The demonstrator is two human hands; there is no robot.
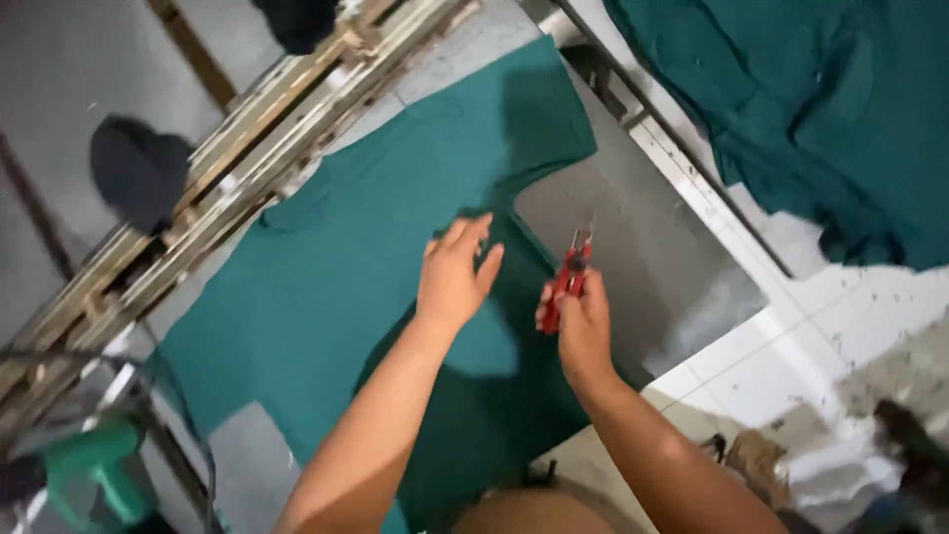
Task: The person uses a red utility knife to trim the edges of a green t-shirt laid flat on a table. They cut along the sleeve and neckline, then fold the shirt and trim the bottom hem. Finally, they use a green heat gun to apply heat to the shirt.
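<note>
A dark green T-shirt (376,227) lies spread flat on a grey table (633,247). My left hand (455,272) hovers over the shirt's middle with its fingers apart, holding nothing. Just to its right, my right hand (581,321) is closed around small red-handled thread snips (568,277), their metal tips pointing up and away from me, above the shirt's edge near the sleeve.
A heap of more green garments (820,109) lies at the upper right on another surface. A wooden slatted frame (247,148) runs diagonally along the table's far side. White tiled floor (840,307) shows at the right. A green object (94,475) sits low left.
</note>
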